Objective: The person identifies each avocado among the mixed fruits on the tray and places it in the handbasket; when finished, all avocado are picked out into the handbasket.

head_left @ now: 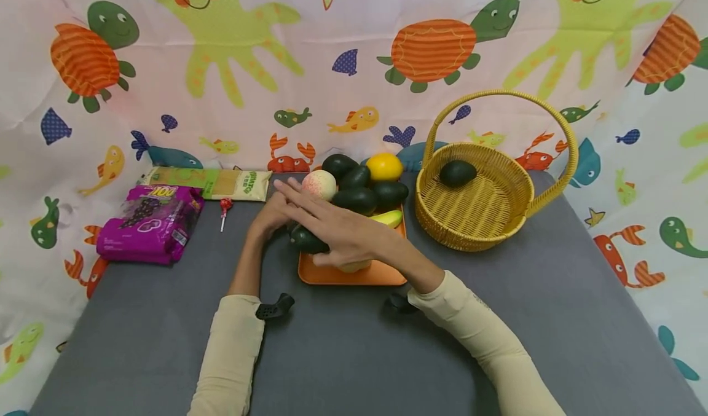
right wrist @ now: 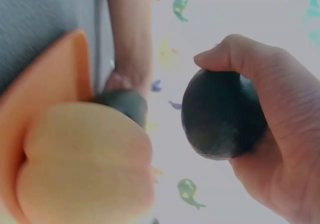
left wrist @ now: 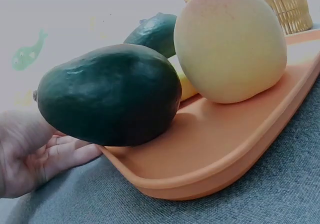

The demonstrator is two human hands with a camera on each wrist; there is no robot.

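Observation:
My right hand point(head_left: 345, 231) grips a dark green avocado point(right wrist: 222, 116) between thumb and fingers, above the left part of the orange tray point(head_left: 326, 276). My left hand point(head_left: 269, 214) is at the tray's left edge, fingers extended, beside another avocado point(left wrist: 110, 96) lying at the rim. A pale peach point(left wrist: 230, 46) sits on the tray next to that avocado. Farther back on the tray are a pinkish peach point(head_left: 319, 185), several more avocados point(head_left: 354, 200), a yellow round fruit point(head_left: 384, 167) and a banana point(head_left: 390, 219). The right hand covers part of the tray in the head view.
A wicker basket point(head_left: 475, 239) with a tall handle stands at the right, one avocado point(head_left: 458, 173) inside. At the left lie a purple snack bag point(head_left: 149, 224), a long flat packet point(head_left: 221, 184) and a red lollipop point(head_left: 225, 205). A patterned cloth point(head_left: 343, 90) hangs behind the grey table.

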